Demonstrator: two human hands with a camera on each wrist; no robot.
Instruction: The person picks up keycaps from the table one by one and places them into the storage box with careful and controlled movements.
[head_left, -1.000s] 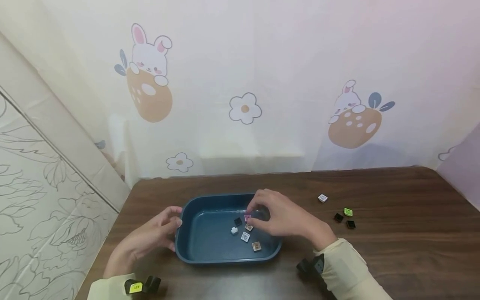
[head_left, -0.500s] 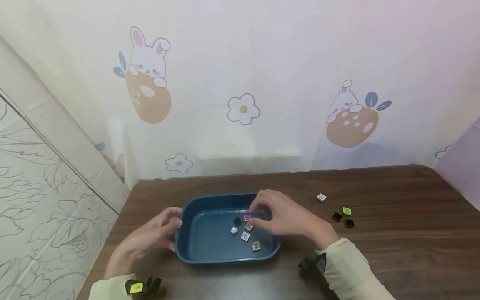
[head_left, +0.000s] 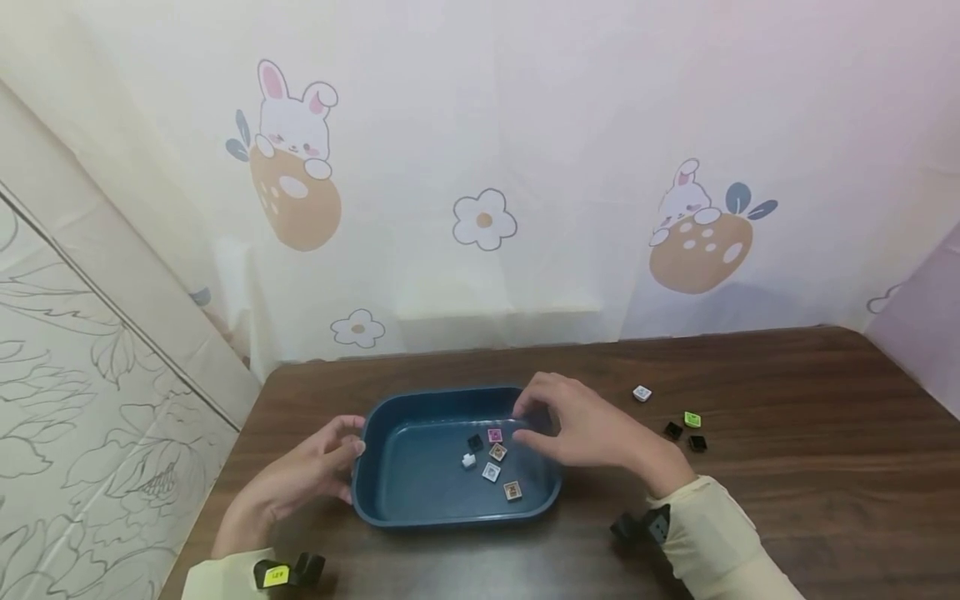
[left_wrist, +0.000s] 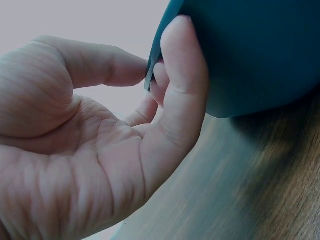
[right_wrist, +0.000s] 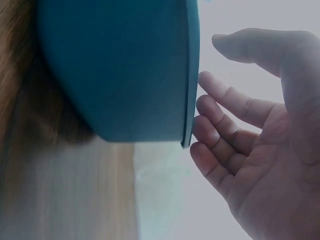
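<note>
A dark blue tray (head_left: 416, 487) stands on the table. My left hand (head_left: 311, 471) pinches its left rim, and the left wrist view shows thumb and fingers on opposite sides of the tray's edge (left_wrist: 154, 62). Over the right end hovers my right hand (head_left: 585, 429), thumb and fingers spread apart with nothing between them. Closest to those fingertips lies a pink square tile (head_left: 495, 435). Around it in the tray are a black tile (head_left: 476, 442), a tan tile (head_left: 498, 452), a white tile (head_left: 491, 472), a brown tile (head_left: 512, 491) and a small white block (head_left: 468, 461).
Right of the tray, on the brown wooden table (head_left: 810, 467), lie a white tile (head_left: 642, 393), a green tile (head_left: 692, 419) and two black tiles (head_left: 697, 443). A rabbit-print curtain (head_left: 420, 125) hangs behind the table's back edge.
My right hand has drawn back to the right from the pink tile and its fingers have parted. The pink tile stays in the tray. The left hand keeps its hold on the rim.
</note>
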